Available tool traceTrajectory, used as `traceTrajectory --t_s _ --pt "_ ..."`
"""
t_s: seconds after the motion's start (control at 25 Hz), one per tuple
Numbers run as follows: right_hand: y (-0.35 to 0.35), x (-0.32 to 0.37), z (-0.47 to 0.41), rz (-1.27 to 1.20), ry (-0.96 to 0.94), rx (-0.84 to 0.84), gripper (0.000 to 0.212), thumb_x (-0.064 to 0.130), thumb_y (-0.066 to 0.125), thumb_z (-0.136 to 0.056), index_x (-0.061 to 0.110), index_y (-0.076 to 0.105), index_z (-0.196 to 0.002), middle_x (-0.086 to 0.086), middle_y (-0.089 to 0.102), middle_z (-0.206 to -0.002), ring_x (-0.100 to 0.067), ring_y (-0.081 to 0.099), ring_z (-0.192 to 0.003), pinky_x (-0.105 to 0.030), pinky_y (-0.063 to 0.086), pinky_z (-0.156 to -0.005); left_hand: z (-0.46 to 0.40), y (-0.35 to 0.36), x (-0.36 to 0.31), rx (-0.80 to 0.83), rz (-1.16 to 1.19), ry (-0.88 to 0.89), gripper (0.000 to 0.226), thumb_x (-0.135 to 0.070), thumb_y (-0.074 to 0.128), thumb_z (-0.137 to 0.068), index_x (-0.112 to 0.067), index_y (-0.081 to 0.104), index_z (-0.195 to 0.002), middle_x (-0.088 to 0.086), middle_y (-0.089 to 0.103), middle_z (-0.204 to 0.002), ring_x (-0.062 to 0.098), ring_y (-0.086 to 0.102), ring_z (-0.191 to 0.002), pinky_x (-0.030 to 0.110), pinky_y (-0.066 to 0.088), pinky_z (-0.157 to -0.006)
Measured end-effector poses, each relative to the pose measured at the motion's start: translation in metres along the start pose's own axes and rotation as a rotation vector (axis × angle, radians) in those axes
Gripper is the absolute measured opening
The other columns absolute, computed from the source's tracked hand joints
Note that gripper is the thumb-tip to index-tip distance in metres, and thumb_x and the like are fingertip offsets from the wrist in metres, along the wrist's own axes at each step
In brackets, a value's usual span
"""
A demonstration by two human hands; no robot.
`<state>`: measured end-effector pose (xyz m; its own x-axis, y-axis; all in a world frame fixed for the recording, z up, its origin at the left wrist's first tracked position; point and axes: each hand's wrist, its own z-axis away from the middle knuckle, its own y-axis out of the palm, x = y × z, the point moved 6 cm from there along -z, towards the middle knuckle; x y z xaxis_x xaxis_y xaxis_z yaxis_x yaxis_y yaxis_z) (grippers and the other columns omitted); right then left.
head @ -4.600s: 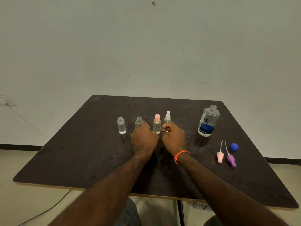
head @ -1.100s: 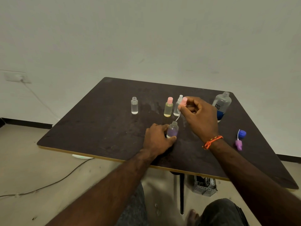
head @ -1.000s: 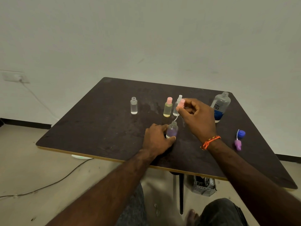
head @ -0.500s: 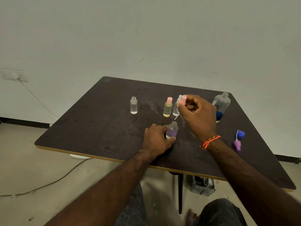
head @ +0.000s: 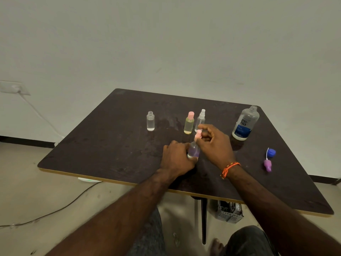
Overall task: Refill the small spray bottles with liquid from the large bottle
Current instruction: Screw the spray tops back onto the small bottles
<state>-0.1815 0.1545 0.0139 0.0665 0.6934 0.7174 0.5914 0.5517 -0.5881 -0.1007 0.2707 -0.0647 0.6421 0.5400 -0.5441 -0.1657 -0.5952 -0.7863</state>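
The left hand [head: 176, 157] wraps its grip around the small bottle [head: 193, 151] standing on the table [head: 110, 145]. Directly above, the right hand [head: 215, 143] pinches the pink spray cap [head: 198, 134], which has dropped from higher up to the bottle's neck; this refill looks ready for sealing. Beyond the grip to the right stands the open large bottle [head: 245, 123].
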Motion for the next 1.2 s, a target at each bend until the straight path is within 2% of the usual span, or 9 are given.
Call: traceTrajectory --t_s 0.12,0.4,0.52,0.64,0.76,0.88,1.0,1.08,1.2 --pt "0.006 -0.008 0.005 0.040 0.031 0.023 0.022 0.026 0.071 -0.092 0.021 0.070 -0.113 0.011 0.070 -0.098 0.006 0.063 -0.086 -0.016 0.054 -0.082 -0.006 -0.003 -0.003 0.000 0.083 0.012 0.055 -0.063 0.066 -0.086 -0.032 0.065 -0.132 -0.013 0.071 -0.105 0.016 0.061 -0.105 0.046 0.049 -0.097" --pt "0.007 -0.013 -0.004 0.137 0.135 0.057 0.030 0.042 0.084 -0.076 0.024 0.064 -0.090 0.009 0.068 -0.081 -0.007 0.064 -0.074 -0.028 0.057 -0.070 -0.009 -0.005 0.000 0.003 0.110 0.017 0.041 -0.053 0.078 -0.085 -0.024 0.076 -0.114 -0.023 0.049 -0.072 0.011 0.054 -0.083 0.046 0.054 -0.086" --pt "0.009 -0.008 -0.007 0.133 0.127 0.178 0.055 0.046 0.083 -0.077 0.021 0.060 -0.120 0.014 0.062 -0.116 -0.009 0.063 -0.102 -0.030 0.055 -0.087 -0.007 -0.006 -0.002 -0.019 0.120 0.014 0.034 -0.053 0.078 -0.084 -0.024 0.077 -0.101 -0.019 0.055 -0.071 0.015 0.059 -0.082 0.047 0.055 -0.085" --pt "0.008 -0.002 -0.006 0.029 0.070 0.241 0.057 0.022 0.069 -0.093 0.017 0.046 -0.144 0.002 0.058 -0.141 -0.013 0.057 -0.126 -0.028 0.048 -0.103 -0.006 -0.002 0.001 -0.006 0.142 0.006 0.049 -0.065 0.066 -0.080 -0.031 0.074 -0.116 -0.015 0.073 -0.090 0.014 0.066 -0.090 0.049 0.056 -0.089" --pt "0.003 -0.001 -0.005 0.053 0.064 0.201 0.052 0.016 0.067 -0.093 0.020 0.050 -0.142 -0.002 0.070 -0.124 -0.011 0.067 -0.110 -0.029 0.053 -0.098 -0.007 0.000 0.003 -0.003 0.143 -0.001 0.055 -0.068 0.065 -0.081 -0.032 0.072 -0.122 -0.015 0.076 -0.098 0.012 0.067 -0.095 0.049 0.056 -0.091" --pt "-0.001 -0.006 -0.008 0.193 0.085 0.163 0.066 0.035 0.084 -0.078 0.023 0.050 -0.134 0.008 0.072 -0.094 -0.008 0.069 -0.087 -0.036 0.058 -0.086 -0.007 -0.001 0.002 0.000 0.149 0.003 0.043 -0.062 0.067 -0.081 -0.036 0.074 -0.115 -0.019 0.073 -0.090 0.012 0.067 -0.091 0.050 0.057 -0.089" --pt "0.008 -0.014 -0.004 0.087 0.145 0.289 0.096 0.040 0.087 -0.074 0.022 0.031 -0.151 0.001 0.060 -0.136 -0.016 0.061 -0.118 -0.029 0.050 -0.096 -0.006 0.000 0.001 0.009 0.156 0.029 0.035 -0.060 0.064 -0.082 -0.039 0.072 -0.108 -0.021 0.069 -0.081 0.011 0.065 -0.084 0.050 0.057 -0.085" --pt "0.009 -0.009 -0.004 -0.031 0.089 0.304 0.082 0.025 0.078 -0.087 0.021 0.030 -0.153 -0.004 0.055 -0.146 -0.012 0.057 -0.125 -0.013 0.044 -0.095 -0.006 0.000 0.001 0.010 0.140 0.020 0.043 -0.062 0.065 -0.083 -0.037 0.073 -0.116 -0.019 0.070 -0.087 0.012 0.063 -0.090 0.049 0.056 -0.088" --pt "0.001 -0.002 -0.006 -0.007 0.028 0.193 0.058 0.018 0.073 -0.091 0.022 0.047 -0.142 -0.001 0.072 -0.119 0.001 0.066 -0.098 -0.011 0.052 -0.086 -0.007 0.001 0.004 -0.005 0.127 0.008 0.047 -0.064 0.068 -0.082 -0.034 0.074 -0.117 -0.017 0.073 -0.090 0.012 0.066 -0.092 0.048 0.056 -0.090"
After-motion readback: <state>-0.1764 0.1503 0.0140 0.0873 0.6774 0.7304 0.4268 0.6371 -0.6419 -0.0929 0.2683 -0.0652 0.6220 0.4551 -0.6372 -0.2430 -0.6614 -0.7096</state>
